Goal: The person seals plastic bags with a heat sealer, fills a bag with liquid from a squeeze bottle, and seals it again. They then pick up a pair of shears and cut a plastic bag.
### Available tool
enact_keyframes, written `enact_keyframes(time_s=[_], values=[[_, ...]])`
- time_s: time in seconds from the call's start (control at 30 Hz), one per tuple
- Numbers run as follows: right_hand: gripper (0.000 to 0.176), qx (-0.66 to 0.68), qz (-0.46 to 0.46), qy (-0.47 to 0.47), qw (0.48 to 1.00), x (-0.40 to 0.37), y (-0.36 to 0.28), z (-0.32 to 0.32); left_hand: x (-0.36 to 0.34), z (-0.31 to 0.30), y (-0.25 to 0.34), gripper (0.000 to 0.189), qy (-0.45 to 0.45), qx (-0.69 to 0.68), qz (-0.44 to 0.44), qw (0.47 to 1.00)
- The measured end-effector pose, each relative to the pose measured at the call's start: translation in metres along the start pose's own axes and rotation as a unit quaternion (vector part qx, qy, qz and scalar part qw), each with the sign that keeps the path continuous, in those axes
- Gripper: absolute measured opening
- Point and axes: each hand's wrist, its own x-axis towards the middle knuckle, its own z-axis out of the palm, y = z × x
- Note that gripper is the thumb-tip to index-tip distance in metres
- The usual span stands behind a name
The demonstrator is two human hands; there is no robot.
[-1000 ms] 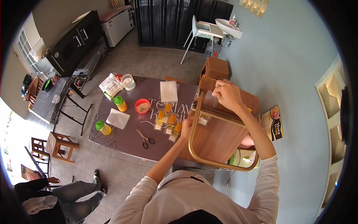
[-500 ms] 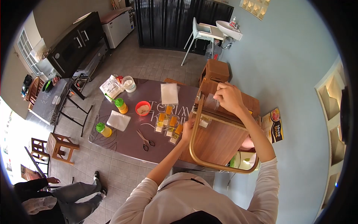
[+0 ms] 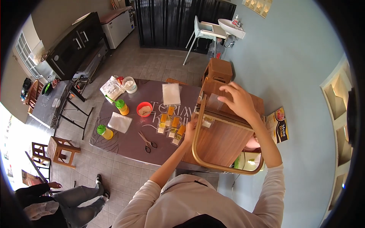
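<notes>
My right hand [image 3: 242, 102] hovers over the far end of a wooden unit [image 3: 224, 142], its thumb and fingers spread. A clear plastic piece [image 3: 215, 102] lies just under those fingertips. My left hand [image 3: 190, 131] is curled beside the brass-coloured bar [image 3: 195, 148], which partly hides its fingertips; I cannot tell what they grip. Right across the bar sits a small clear packet [image 3: 207, 122] with pale contents. To the left of that hand, several filled packets [image 3: 172, 133] with orange and white contents lie on the dark table [image 3: 133, 146].
Scissors [image 3: 147, 142], a red bowl [image 3: 144, 109], two green-capped bottles [image 3: 122, 107], stacks of clear bags [image 3: 172, 94] and a white tub [image 3: 130, 85] stand on the table. A menu board [image 3: 277, 124] leans by the wall. Another person [image 3: 72, 201] is at lower left.
My right hand has let go of the clear plastic piece, opening its fingers and lifting slightly away to the right. My left hand stays by the bar. The view has shifted slightly.
</notes>
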Motion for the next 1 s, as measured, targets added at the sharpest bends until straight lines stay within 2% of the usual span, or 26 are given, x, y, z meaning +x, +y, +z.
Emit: enact_keyframes(time_s=[0.03,0.1,0.17,0.23,0.3,0.33,0.4,0.53,0.6,0.7,1.0], values=[[0.022,0.019,0.009,-0.008,1.000,-0.008,-0.012,-0.012,-0.001,0.000,0.002,0.032,0.001,0.000,-0.001,1.000],[0.030,0.098,0.073,-0.174,0.977,-0.034,-0.033,-0.034,-0.003,0.001,0.011,0.031,0.004,0.011,0.000,1.000],[0.040,0.092,0.048,-0.247,0.963,-0.073,-0.053,-0.041,-0.005,0.001,0.018,0.031,-0.007,-0.010,-0.010,1.000],[0.048,0.098,0.007,-0.283,0.954,-0.114,-0.067,-0.030,-0.005,0.000,0.017,0.031,-0.018,-0.031,-0.021,0.999],[0.050,0.185,0.010,-0.306,0.934,-0.143,-0.074,-0.012,-0.004,0.000,0.016,0.030,-0.010,-0.009,0.003,1.000],[0.050,0.185,0.012,-0.306,0.934,-0.145,-0.072,-0.009,-0.002,0.001,0.015,0.030,-0.012,-0.009,0.001,1.000],[0.047,0.140,0.079,-0.361,0.919,-0.150,-0.074,-0.007,-0.002,0.001,0.012,0.029,-0.015,-0.024,0.029,0.999],[0.044,0.167,0.114,-0.372,0.906,-0.153,-0.071,0.006,-0.001,-0.001,0.011,0.030,-0.016,0.003,0.026,1.000],[0.044,0.163,0.122,-0.397,0.895,-0.148,-0.071,0.002,-0.001,-0.004,0.014,0.015,-0.035,0.073,-0.019,0.997],[0.045,0.161,0.127,-0.420,0.884,-0.148,-0.068,0.003,-0.002,-0.002,0.017,0.014,-0.032,0.016,-0.012,0.999],[0.048,0.177,0.131,-0.445,0.868,-0.145,-0.065,0.003,0.000,-0.004,0.001,0.010,-0.017,0.056,-0.005,0.998]])
